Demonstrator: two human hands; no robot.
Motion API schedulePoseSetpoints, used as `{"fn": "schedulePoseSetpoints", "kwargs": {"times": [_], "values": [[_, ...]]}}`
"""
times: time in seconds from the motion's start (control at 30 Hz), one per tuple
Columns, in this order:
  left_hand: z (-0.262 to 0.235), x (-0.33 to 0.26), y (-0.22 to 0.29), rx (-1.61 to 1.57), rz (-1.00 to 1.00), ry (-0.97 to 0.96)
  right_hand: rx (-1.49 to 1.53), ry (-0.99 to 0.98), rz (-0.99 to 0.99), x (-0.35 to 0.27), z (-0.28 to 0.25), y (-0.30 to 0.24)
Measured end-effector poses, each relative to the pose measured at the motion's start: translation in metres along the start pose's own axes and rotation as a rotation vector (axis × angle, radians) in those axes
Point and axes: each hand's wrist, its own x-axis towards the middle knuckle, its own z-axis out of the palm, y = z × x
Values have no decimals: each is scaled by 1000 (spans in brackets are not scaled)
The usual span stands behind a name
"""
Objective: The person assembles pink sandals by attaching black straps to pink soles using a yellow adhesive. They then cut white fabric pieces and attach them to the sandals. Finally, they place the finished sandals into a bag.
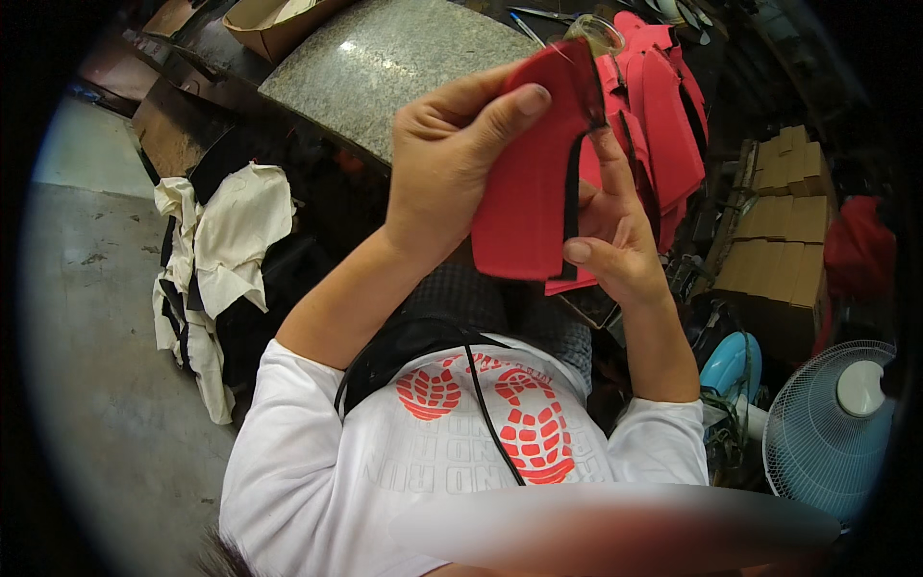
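Note:
A red, flat, flexible piece [524, 207] with a black edge is held up in front of me, above my lap. My left hand [437, 159] grips its upper left side, thumb on the near face and the fingers mostly behind. On the other side, my right hand [620, 226] pinches the black edge, its thumb low and a fingertip higher up by the notch. To the right behind that hand lies a pile of similar red pieces [663, 125] with dark edges.
A speckled stone slab [375, 72] lies ahead, with a clear round container [598, 37] and a blue pen [526, 27] near its right end. Pale cloth [240, 231] hangs at left. Stacked cardboard [779, 231] and a fan [832, 428] stand at right.

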Motion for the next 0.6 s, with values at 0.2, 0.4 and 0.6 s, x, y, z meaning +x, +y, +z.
{"fn": "schedulePoseSetpoints", "kwargs": {"times": [0.2, 0.4, 0.6], "values": [[-4, 12, -11, 195, 45, 20, -260, 183, -44, 3, -25, -42], [3, 5, -29, -187, -11, -19, -59, 160, 25, 5, 0, -18], [-18, 6, -25, -39, 14, 71, -78, 130, 58, 19, -17, -30]]}}
